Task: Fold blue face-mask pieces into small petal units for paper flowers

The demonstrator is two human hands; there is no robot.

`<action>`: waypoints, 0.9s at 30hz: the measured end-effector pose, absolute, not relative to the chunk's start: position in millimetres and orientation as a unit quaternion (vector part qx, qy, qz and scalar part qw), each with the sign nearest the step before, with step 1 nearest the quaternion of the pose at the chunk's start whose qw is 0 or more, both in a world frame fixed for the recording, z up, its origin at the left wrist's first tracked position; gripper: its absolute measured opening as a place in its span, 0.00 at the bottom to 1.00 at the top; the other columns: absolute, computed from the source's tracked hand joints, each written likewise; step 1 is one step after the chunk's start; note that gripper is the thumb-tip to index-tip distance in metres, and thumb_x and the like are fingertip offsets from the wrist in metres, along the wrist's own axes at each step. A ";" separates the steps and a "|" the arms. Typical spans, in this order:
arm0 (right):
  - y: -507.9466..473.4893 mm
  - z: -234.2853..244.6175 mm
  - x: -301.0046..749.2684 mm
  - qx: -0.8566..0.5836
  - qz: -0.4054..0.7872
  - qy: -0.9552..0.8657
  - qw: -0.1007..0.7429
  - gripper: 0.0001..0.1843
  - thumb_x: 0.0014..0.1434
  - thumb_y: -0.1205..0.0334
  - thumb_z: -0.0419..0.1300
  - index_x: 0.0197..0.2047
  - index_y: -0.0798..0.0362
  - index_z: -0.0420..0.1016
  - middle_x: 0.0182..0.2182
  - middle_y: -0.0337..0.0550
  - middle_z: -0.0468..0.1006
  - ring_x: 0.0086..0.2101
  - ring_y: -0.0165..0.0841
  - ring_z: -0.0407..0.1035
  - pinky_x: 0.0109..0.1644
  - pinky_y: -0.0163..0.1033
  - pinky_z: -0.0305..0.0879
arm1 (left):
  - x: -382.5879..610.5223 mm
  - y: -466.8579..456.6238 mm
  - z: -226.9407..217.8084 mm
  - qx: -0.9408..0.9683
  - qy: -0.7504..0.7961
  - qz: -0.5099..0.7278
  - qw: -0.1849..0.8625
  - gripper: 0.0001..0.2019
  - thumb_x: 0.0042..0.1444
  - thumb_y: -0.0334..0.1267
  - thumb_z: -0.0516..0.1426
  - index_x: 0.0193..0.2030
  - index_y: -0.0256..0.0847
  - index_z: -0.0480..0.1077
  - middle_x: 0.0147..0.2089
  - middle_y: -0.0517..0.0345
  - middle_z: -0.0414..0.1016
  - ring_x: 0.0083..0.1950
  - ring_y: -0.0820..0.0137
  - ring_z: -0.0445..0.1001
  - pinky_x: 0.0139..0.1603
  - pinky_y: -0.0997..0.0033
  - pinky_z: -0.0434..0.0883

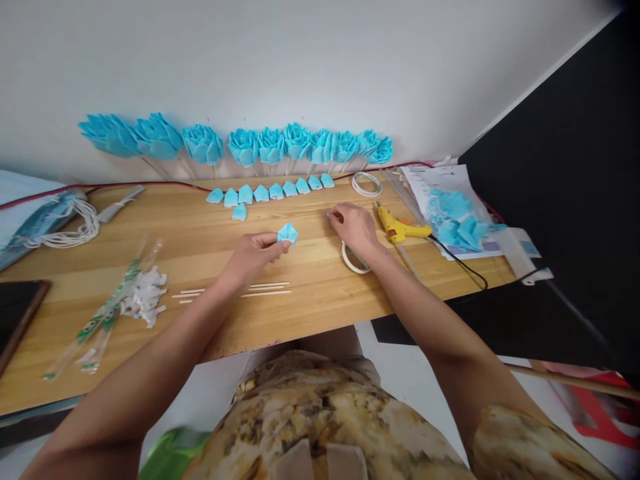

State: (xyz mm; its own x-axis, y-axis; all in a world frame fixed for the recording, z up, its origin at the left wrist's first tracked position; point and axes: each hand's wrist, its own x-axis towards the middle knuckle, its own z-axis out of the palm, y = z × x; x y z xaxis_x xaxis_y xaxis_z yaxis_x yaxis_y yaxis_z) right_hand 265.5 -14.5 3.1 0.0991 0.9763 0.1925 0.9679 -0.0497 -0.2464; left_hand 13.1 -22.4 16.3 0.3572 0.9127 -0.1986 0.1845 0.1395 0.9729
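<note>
My left hand (257,250) pinches a small folded light-blue piece (287,233) between thumb and fingers, just above the table. To its right, my right hand (354,225) is closed in a pinch; whatever its fingertips hold is too small to make out. A roll of white tape (356,269) lies under the right wrist, partly hidden by it. Beyond the hands, several similar blue folded pieces (276,191) form a row, with one (239,212) set in front. Thin wooden sticks (269,287) lie near the left forearm, which covers part of them.
Blue flowers (203,143) on sticks lean against the wall. Right: a yellow glue gun (400,227) with a black cord, another tape roll (367,184), a bag of blue pieces (457,217). Left: white cord (80,223), clear wrappers (113,303), white scraps (146,297), a dark device (17,310).
</note>
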 end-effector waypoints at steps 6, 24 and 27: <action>-17.0 1.9 269.0 -0.705 0.034 -0.675 0.213 0.11 0.63 0.64 0.58 0.43 0.52 0.82 0.40 0.46 0.85 0.39 0.38 0.76 0.42 0.39 0.63 | 12.0 -20.5 11.0 0.576 0.476 0.309 0.588 0.18 0.47 0.54 0.64 0.27 0.38 0.75 0.26 0.60 0.69 0.29 0.74 0.63 0.34 0.70 0.62; -8.6 -17.1 277.2 -0.689 0.105 -0.620 0.360 0.07 0.62 0.61 0.59 0.35 0.52 0.78 0.30 0.42 0.82 0.31 0.35 0.74 0.37 0.38 0.63 | 14.2 -19.2 13.5 0.562 0.472 0.315 0.601 0.19 0.48 0.54 0.64 0.25 0.38 0.75 0.24 0.58 0.70 0.28 0.73 0.65 0.32 0.71 0.64; -18.6 -3.0 265.9 -0.623 0.090 -0.646 0.432 0.07 0.63 0.60 0.60 0.36 0.52 0.79 0.32 0.42 0.83 0.33 0.33 0.75 0.37 0.38 0.65 | 13.9 -19.4 11.6 0.540 0.452 0.326 0.630 0.18 0.49 0.53 0.64 0.25 0.37 0.75 0.26 0.57 0.72 0.28 0.74 0.65 0.31 0.71 0.64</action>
State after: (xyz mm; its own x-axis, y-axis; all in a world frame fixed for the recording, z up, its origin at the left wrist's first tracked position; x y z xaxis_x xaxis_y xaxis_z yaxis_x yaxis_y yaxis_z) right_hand 265.9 -18.6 -3.0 0.1500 0.8821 0.4465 0.7270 0.2076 -0.6545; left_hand 13.9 -19.4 11.6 0.3777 0.9001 -0.2173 0.0776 0.2031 0.9761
